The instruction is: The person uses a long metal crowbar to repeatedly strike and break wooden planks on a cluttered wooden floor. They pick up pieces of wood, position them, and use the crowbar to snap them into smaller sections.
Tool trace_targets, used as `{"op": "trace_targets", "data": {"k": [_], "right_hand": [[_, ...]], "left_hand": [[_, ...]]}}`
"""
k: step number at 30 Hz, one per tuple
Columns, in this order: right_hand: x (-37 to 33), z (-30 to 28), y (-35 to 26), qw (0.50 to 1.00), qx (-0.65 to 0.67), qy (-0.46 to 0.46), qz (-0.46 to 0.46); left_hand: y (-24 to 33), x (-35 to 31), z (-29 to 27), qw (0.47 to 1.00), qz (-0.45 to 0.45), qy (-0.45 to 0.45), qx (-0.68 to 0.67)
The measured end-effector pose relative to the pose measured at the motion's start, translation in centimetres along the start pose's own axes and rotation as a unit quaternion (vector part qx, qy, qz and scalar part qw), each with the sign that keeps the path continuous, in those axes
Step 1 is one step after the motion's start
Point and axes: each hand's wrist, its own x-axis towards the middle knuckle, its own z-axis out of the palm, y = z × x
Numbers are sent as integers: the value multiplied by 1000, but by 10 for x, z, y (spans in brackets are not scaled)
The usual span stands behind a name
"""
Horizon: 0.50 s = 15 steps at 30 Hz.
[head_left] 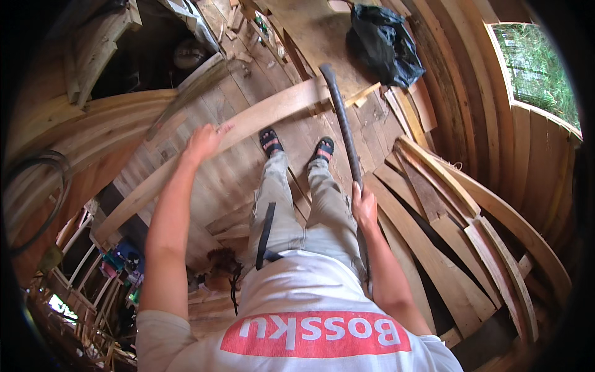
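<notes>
My left hand is closed on the upper edge of a long, slightly curved wooden plank. This plank slants across the floor from the lower left to beyond my feet. In my right hand is a long dark bar with a flared end, gripped near its lower part. The bar points away from me, and its flared tip overlaps the far end of the plank in view; whether they touch I cannot tell. My fingers on the plank's underside are hidden.
Loose boards lie to my right, beside curved timbers. A black plastic bag rests on a wooden surface ahead. Left of the plank is a dark opening; a coiled hose hangs at far left. A window opening is at upper right.
</notes>
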Motion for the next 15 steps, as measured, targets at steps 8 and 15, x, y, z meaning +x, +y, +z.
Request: {"op": "trace_targets", "data": {"k": [8,15], "right_hand": [[-27,-40,-60,988,92,54,-110],[3,-3,-20,1000,-6,1,-15]], "left_hand": [[-2,-1,6,999,26,32,3],[-4,-1,8,999,25,45,-7]]}}
